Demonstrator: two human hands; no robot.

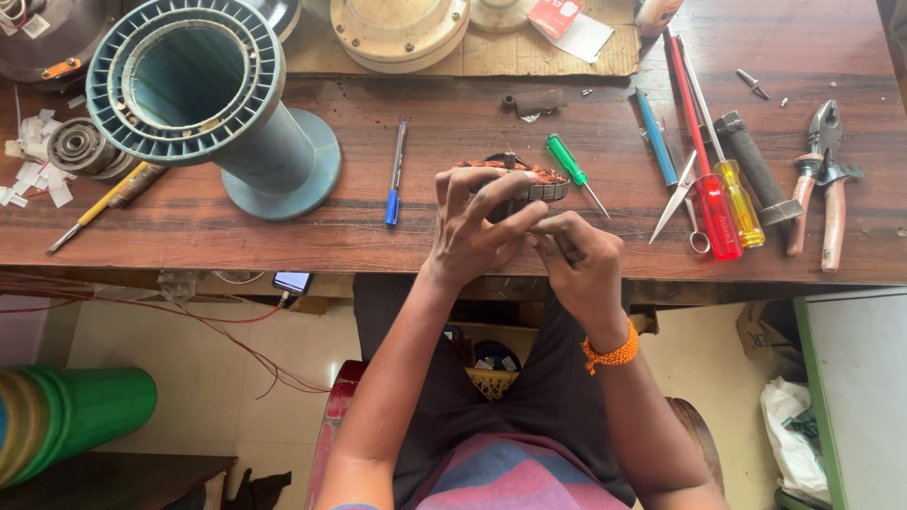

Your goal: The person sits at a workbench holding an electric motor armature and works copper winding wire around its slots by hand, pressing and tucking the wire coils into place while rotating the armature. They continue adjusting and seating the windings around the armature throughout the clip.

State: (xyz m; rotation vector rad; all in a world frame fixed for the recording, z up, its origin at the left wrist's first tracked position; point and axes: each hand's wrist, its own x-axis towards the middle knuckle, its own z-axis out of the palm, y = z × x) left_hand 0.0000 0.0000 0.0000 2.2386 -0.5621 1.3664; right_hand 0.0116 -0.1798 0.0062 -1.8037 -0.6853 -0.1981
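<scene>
Wound stator core (515,179), copper windings on top, sits on the tabletop (283,236) near its front edge, centre. Left hand (472,227) spreads fingers over the core, tips touching its rim. Right hand (581,264) at the core's 5 o'clock, pinched narrow on something thin; what, cannot tell. Green screwdriver (570,162) just beside, at 2 o'clock; blue pen (395,175) at 9 o'clock; scissors (682,203) farther out at 3 o'clock. Risk, as judged: a fingertip slip could nick or snag the fine copper wire; core near the edge could tip off.
</scene>
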